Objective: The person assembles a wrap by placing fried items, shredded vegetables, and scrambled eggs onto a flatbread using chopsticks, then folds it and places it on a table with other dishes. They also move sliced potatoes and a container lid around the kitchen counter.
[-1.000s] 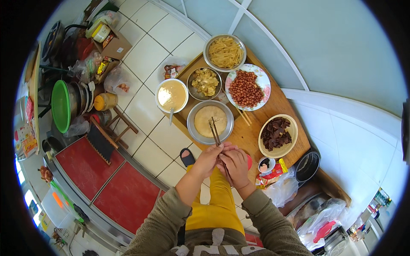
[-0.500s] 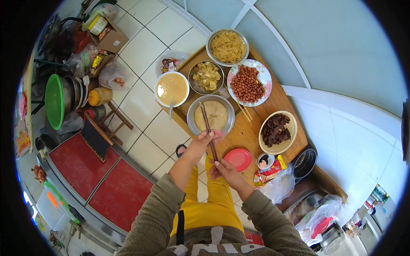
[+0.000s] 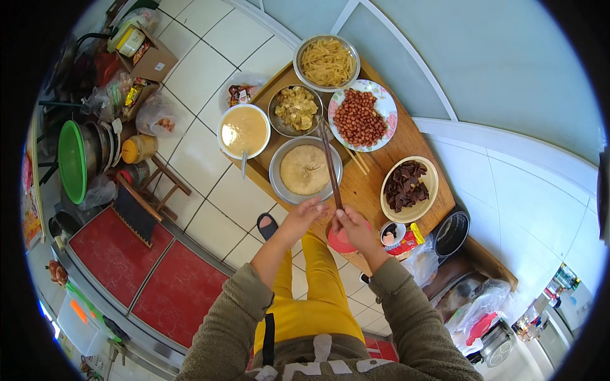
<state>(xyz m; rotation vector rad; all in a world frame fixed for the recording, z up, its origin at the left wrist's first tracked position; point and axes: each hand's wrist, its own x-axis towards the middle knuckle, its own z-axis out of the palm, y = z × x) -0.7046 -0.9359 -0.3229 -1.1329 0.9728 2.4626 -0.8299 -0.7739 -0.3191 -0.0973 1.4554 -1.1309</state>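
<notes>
A pair of dark brown chopsticks (image 3: 331,166) is held near its lower end by my right hand (image 3: 353,230), fingers closed round it. The tips point away from me, over the table beside the dough. My left hand (image 3: 301,221) is just left of the chopsticks, fingers stretched out and apart, with nothing visible in it. Ahead of both hands stands a metal bowl (image 3: 274,170) of pale, smooth dough (image 3: 304,169). A red plate or lid (image 3: 338,241) lies beneath my right hand and is partly hidden by it.
On the wooden table (image 3: 375,174) stand a bowl of yellowish batter (image 3: 244,130) with a spoon, egg-like pieces (image 3: 296,108), pale strips (image 3: 326,62), peanuts (image 3: 363,118), dark pieces (image 3: 405,185) and light chopsticks (image 3: 357,160). A folding stool (image 3: 143,206) stands left.
My left hand has come off the chopsticks. My right hand has moved right and away from me, and the chopstick tips have swung from over the dough to its right side.
</notes>
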